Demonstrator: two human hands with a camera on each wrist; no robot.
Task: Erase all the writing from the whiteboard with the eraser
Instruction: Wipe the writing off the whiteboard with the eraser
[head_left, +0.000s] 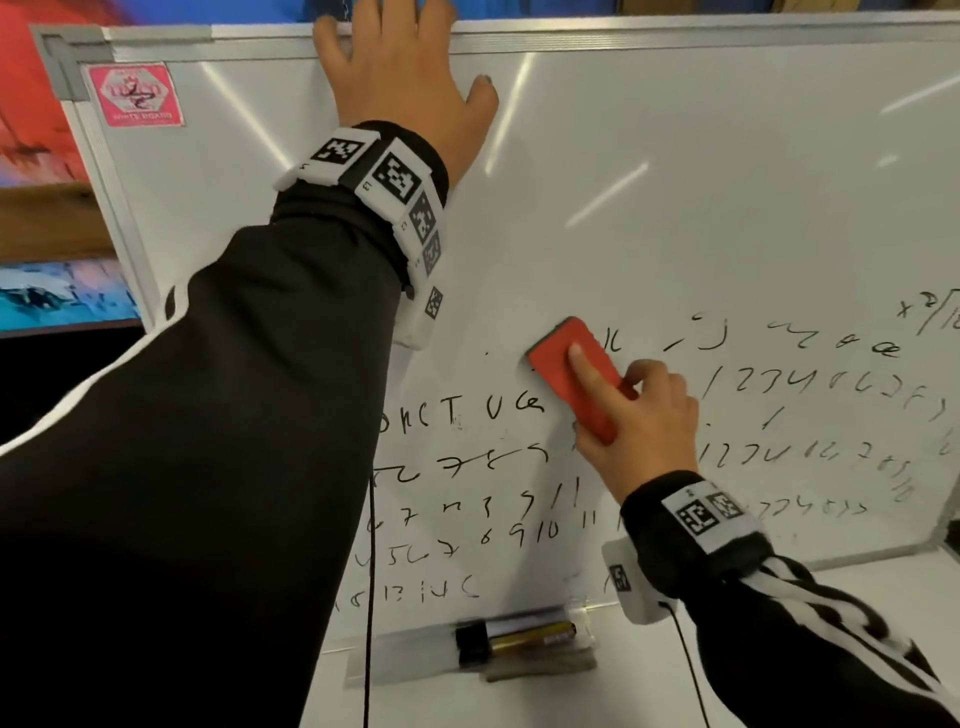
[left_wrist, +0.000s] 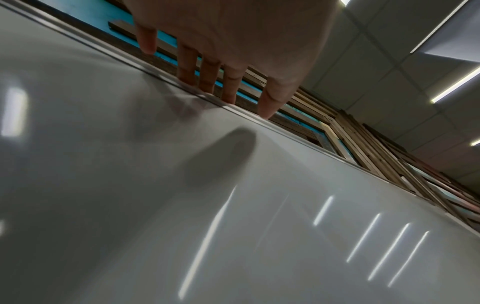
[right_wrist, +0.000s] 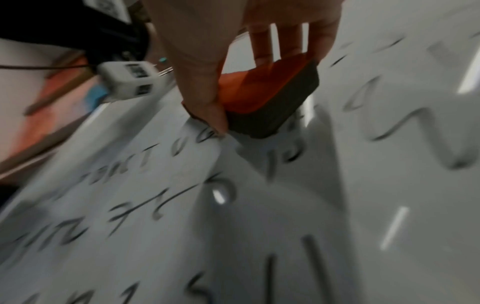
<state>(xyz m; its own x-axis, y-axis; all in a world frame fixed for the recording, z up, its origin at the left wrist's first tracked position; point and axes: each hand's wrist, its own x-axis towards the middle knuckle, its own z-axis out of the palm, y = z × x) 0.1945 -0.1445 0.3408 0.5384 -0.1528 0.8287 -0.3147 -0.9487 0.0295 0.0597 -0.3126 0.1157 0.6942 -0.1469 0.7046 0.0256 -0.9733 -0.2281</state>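
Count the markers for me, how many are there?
2 that I can see. A black marker with a gold label and a white marker lie side by side at the foot of the whiteboard. Others may hide behind the sleeve.

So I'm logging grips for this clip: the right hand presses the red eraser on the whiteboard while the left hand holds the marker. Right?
Not quite. The left hand holds no marker; it braces on the whiteboard's top edge, as the head view shows. The marker lies below the board. The right hand does press the red eraser on the board.
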